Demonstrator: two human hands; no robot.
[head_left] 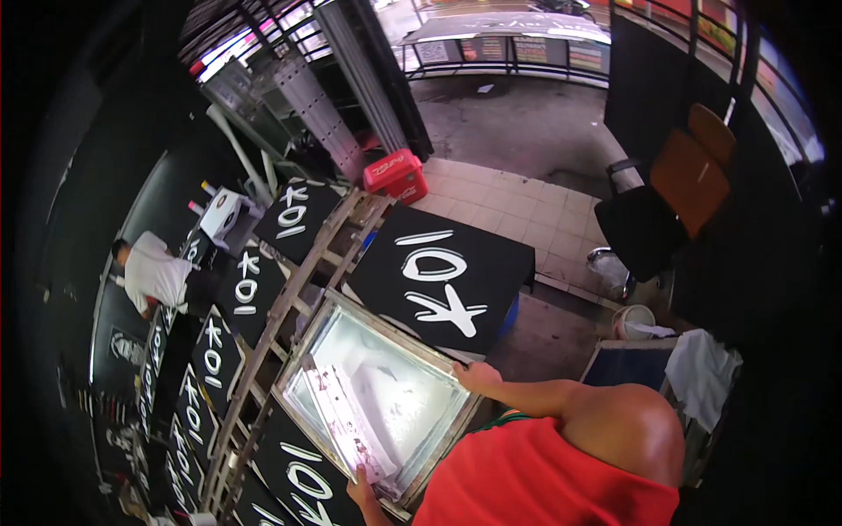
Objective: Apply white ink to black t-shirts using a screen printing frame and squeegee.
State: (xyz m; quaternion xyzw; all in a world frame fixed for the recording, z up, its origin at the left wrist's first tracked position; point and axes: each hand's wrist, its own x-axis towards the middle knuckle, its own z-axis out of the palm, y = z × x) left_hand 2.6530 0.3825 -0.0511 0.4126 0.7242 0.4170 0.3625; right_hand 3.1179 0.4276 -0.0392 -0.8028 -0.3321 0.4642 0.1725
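A rectangular screen frame (421, 403) with a pale mesh lies over a long wooden rack (298, 311). A long, stained pale bar (338, 412) rests diagonally inside it. My left hand (363, 489) grips the frame's lower-left side, near the end of that bar. My right hand (474, 378) holds the frame's right side, by its corner. Just beyond the frame lies a black panel (500, 263) with large white painted lettering. More black lettered panels (228, 342) lie along the rack's left side, some partly hidden.
A co-worker in a white shirt (153, 267) stands at far left. A red cooler (395, 175) sits by metal posts (320, 114). Tiled floor (500, 193) lies ahead. An office chair (645, 219) stands at right, near a bucket (631, 323) and a cloth-draped screen (702, 368).
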